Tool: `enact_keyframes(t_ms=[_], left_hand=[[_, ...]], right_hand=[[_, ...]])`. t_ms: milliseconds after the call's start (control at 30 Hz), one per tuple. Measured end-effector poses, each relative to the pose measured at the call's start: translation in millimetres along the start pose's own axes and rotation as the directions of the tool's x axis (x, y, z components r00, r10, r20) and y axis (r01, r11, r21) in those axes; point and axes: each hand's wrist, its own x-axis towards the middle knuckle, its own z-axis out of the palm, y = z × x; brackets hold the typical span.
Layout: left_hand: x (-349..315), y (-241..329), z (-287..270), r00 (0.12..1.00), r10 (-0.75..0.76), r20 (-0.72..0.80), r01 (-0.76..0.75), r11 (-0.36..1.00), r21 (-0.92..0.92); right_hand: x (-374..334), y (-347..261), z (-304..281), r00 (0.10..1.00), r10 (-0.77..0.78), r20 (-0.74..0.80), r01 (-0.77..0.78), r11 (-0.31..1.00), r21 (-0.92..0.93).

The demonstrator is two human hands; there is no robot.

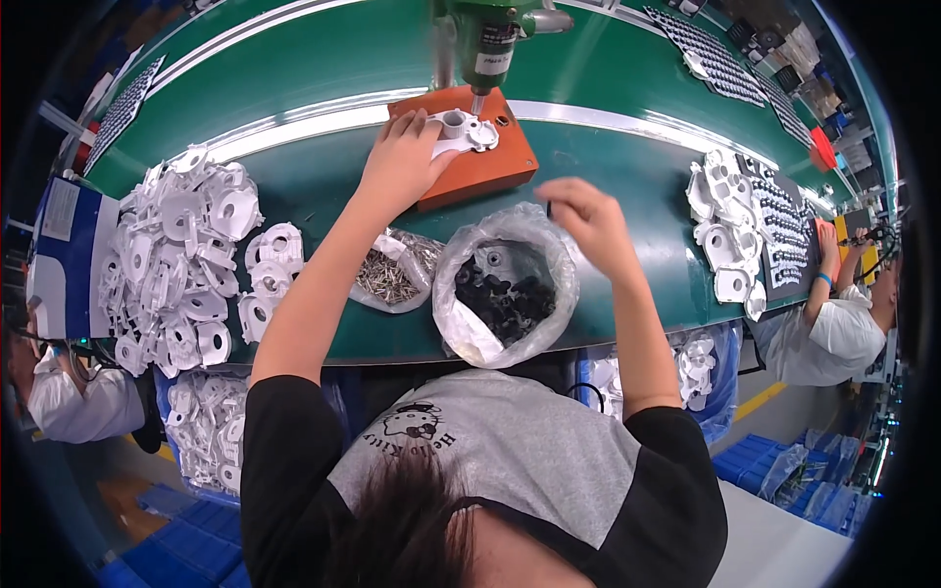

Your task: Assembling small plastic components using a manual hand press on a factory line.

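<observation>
My left hand point(400, 162) grips a white plastic part point(459, 137) with a round opening, holding it on top of an orange block point(487, 178). Right above that part is the tip of a green press point(490, 49); whether the two touch, I cannot tell. My right hand point(591, 223) hangs beside a plastic-lined tub point(561, 318), its fingers pinching a small black piece point(550, 209). Inside the tub lie small black parts point(505, 304) and a pale ring-shaped piece point(493, 258). To the tub's left, a clear bag holds metal pins point(388, 278).
White plastic parts point(176, 245) are heaped at the left, with more in a blue crate point(206, 431) below. At the right, further white parts point(727, 235) lie beside a tray of black pieces point(784, 230). Co-workers sit on both sides, one at the right point(833, 323).
</observation>
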Motion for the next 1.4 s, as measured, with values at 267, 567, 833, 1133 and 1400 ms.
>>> enact_keyframes(t_ms=[267, 567, 833, 1133, 1400], left_hand=[[-17, 9, 3, 0.983, 0.177, -0.049, -0.178, 0.984, -0.018], [-24, 6, 4, 0.973, 0.167, -0.159, -0.185, 0.977, -0.105], [-24, 6, 6, 0.972, 0.151, -0.178, -0.168, 0.982, -0.085], [-14, -1, -3, 0.988, 0.064, -0.139, -0.092, 0.975, -0.202], [-2, -17, -2, 0.999, 0.041, -0.001, -0.041, 0.981, -0.191]], right_hand=[[106, 18, 46, 0.94, -0.109, -0.322, 0.088, 0.993, -0.08], [110, 26, 60, 0.865, -0.475, -0.165, 0.378, 0.83, -0.409], [113, 29, 63, 0.84, -0.529, -0.121, 0.391, 0.746, -0.539], [110, 20, 58, 0.839, -0.543, 0.008, 0.424, 0.645, -0.636], [77, -23, 83, 0.816, -0.558, -0.15, 0.319, 0.652, -0.688]])
